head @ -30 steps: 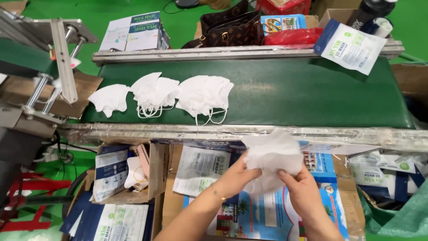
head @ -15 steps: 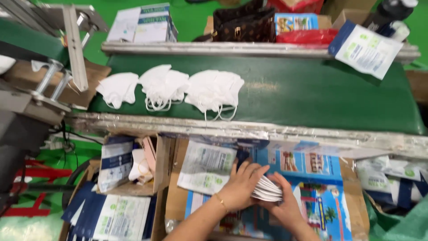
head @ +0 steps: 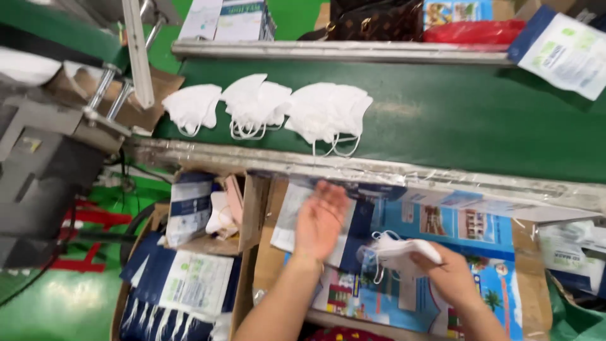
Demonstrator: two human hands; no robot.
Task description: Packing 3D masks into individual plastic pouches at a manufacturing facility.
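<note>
My right hand [head: 449,273] grips a small stack of white folded face masks [head: 394,250] with ear loops hanging down, low over a printed blue cardboard sheet [head: 454,227]. My left hand [head: 320,219] is open, palm flat, fingers together, just left of the stack and over a white-and-blue mask pouch [head: 289,218]. On the green conveyor belt [head: 454,120] above lie three piles of white masks: a left pile [head: 191,106], a middle pile [head: 257,104] and a right pile [head: 329,112].
A metal rail [head: 353,169] edges the belt's near side. Cardboard boxes with blue-and-white pouches [head: 196,284] stand at lower left. A grey machine [head: 44,151] is at left. More pouches [head: 565,44], a brown bag [head: 372,22] and a red packet [head: 473,30] lie beyond the belt.
My left hand has let go of the mask stack and opened, moving left and up. The right hand still holds the stack. The view has shifted closer and slightly downward.
</note>
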